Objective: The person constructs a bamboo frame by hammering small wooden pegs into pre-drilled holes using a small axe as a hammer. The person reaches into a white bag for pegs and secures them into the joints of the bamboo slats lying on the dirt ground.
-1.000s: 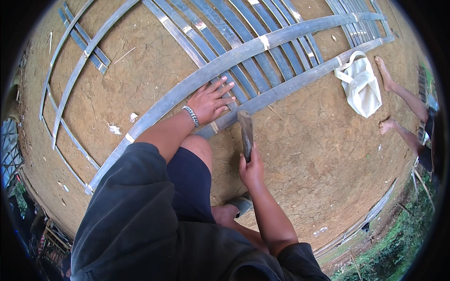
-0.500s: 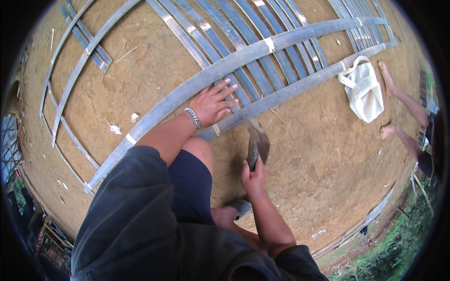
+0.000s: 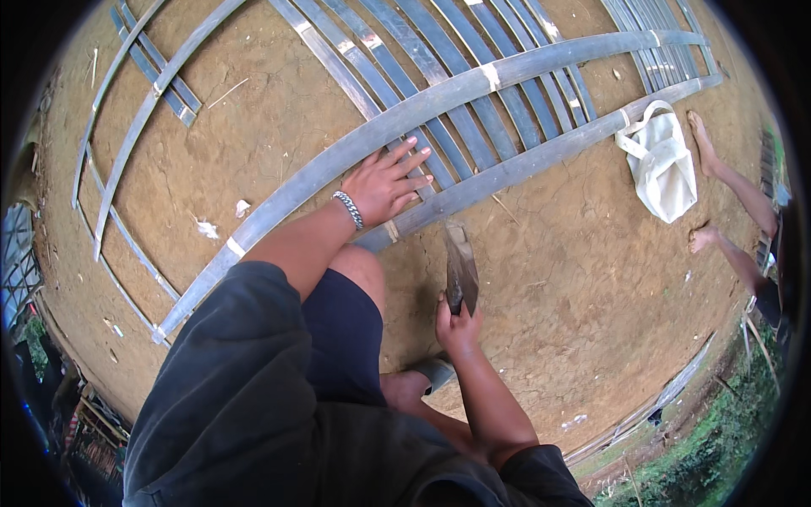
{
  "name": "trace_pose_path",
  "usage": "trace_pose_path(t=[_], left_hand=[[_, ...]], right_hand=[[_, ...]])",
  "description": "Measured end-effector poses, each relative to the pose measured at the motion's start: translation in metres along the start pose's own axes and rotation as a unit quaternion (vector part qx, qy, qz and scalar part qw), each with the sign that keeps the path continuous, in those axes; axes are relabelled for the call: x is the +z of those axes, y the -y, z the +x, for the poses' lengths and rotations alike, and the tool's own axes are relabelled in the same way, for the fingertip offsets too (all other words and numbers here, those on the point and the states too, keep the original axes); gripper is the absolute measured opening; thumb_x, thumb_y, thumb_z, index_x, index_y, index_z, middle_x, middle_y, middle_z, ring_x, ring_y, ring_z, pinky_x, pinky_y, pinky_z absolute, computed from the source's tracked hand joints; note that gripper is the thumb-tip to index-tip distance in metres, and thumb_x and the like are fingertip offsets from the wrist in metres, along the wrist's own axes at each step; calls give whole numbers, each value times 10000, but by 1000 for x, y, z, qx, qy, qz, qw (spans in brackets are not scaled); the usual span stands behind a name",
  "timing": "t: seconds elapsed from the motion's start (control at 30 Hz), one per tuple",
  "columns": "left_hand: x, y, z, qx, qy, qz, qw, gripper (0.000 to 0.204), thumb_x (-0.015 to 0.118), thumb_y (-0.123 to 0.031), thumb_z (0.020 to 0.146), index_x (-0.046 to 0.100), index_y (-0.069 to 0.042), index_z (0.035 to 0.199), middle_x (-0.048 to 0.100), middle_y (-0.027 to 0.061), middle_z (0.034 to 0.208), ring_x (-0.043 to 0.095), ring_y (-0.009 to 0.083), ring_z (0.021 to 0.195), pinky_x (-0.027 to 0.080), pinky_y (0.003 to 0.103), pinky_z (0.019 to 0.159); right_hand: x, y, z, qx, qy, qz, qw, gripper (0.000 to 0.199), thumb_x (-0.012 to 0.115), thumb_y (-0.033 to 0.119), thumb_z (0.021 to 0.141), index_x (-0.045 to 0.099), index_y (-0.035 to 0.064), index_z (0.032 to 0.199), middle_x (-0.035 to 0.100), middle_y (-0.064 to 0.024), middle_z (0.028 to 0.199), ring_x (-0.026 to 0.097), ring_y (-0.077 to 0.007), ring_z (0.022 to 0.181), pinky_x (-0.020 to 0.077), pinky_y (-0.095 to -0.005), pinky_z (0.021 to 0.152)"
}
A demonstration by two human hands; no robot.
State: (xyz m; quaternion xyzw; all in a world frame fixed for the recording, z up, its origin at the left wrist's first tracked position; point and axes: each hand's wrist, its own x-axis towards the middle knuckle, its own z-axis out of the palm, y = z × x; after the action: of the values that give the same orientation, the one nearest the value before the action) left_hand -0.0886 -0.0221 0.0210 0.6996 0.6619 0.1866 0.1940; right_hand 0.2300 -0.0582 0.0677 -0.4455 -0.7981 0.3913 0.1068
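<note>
Long grey slats, which look like split bamboo, lie on bare earth as a frame. My left hand [image 3: 384, 186] is spread with fingers apart, pressing on a short cross slat [image 3: 425, 191] between the long curved upper slat [image 3: 355, 148] and the long lower slat [image 3: 498, 177]. Below the lower slat, my right hand [image 3: 460, 328] is wrapped round the near end of a dark wedge-shaped wooden piece [image 3: 461, 269]. Its pale-edged far end points toward the lower slat, close to it; whether they touch I cannot tell.
A white cloth bag [image 3: 663, 165] sits at the right by the lower slat. Beyond it are another person's bare feet [image 3: 703, 239]. Several parallel cross slats [image 3: 473, 127] fill the frame's upper part. Two loose short slats [image 3: 156, 68] and thin curved slats [image 3: 127, 177] lie at the left.
The dark wooden piece has turned in my right hand and shows a narrower face, its far end swung slightly left. My left hand stays on the slat.
</note>
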Motion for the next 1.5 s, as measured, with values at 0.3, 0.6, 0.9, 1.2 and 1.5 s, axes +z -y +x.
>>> trace_pose_path(t=[0.3, 0.6, 0.9, 1.2, 1.5], left_hand=[[5, 2, -2, -2, -10, -4, 1000, 410, 744, -239, 839, 702, -254, 1247, 404, 4, 1594, 267, 278, 1520, 265, 613, 1173], [-3, -1, 0, -10, 18, -7, 1000, 416, 732, -243, 865, 681, -239, 1278, 385, 11, 1605, 250, 279, 1527, 247, 604, 1184], [2, 2, -2, -3, 10, 17, 1000, 414, 720, -291, 890, 663, -250, 1298, 382, 4, 1605, 254, 274, 1525, 250, 612, 1184], [4, 2, -1, -10, 32, 38, 999, 418, 698, -314, 910, 638, -278, 1323, 318, -3, 1631, 195, 246, 1540, 271, 603, 1194], [4, 1, -1, -9, 36, 39, 999, 409, 701, -316, 907, 650, -293, 1312, 303, -9, 1639, 194, 243, 1540, 280, 600, 1189]], right_hand=[[1, 16, 22, -28, -29, -10, 999, 655, 689, 37, 855, 427, -48, 1449, 642, -259, 1078, 664, -421, 896, 545, -456, 754], [-3, 6, -13, 17, 20, 42, 999, 635, 676, 51, 872, 430, -58, 1448, 642, -284, 1120, 670, -442, 949, 552, -449, 799], [-24, 6, -39, 108, 116, -19, 987, 639, 677, 81, 886, 439, 7, 1474, 649, -275, 1161, 677, -424, 1004, 557, -440, 830], [-10, 21, -30, 86, 76, 36, 993, 639, 676, 87, 891, 439, 27, 1481, 661, -252, 1143, 681, -413, 984, 564, -427, 817], [-10, 18, -26, 93, 111, 3, 990, 633, 665, 77, 898, 429, 20, 1483, 663, -253, 1118, 681, -413, 967, 561, -436, 801]])
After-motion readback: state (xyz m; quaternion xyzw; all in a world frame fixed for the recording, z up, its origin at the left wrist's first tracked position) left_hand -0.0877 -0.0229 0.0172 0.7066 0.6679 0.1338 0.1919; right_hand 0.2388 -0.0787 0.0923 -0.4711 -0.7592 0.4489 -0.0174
